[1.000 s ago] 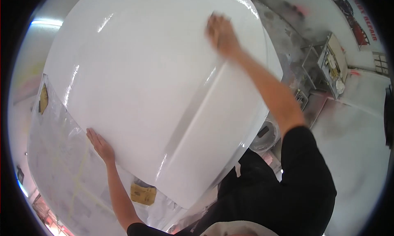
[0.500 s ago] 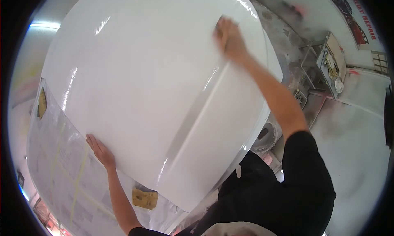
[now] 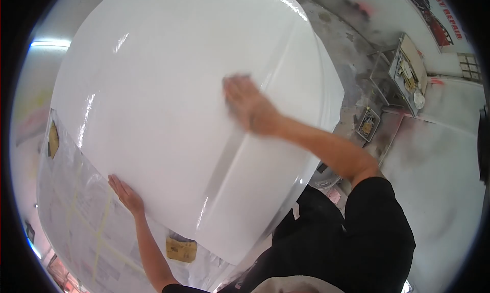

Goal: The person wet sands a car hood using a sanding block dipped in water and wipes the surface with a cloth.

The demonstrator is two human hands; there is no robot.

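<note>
A large glossy white car hood (image 3: 168,124) fills the middle of the view. My left hand (image 3: 126,195) lies flat on its lower left edge, fingers stretched out and holding nothing. Over the middle of the hood, beside a raised crease, is my right hand (image 3: 247,103), blurred by motion. Its fingers press around a thin dark piece that shows only at the fingertips; most of it is hidden under the hand. Masking film (image 3: 92,211) with yellowish tape lines covers the area left of the hood.
Brown paper patches (image 3: 181,249) show through openings beside the film. At the right stand a metal cart (image 3: 408,76) with tools and cans, and a small tray (image 3: 368,123) on the floor. A round tub (image 3: 324,176) is partly hidden below my right forearm. A poster hangs top right.
My right hand has moved from the hood's upper right down and left toward its middle. My left hand stays on the edge. The view has shifted slightly.
</note>
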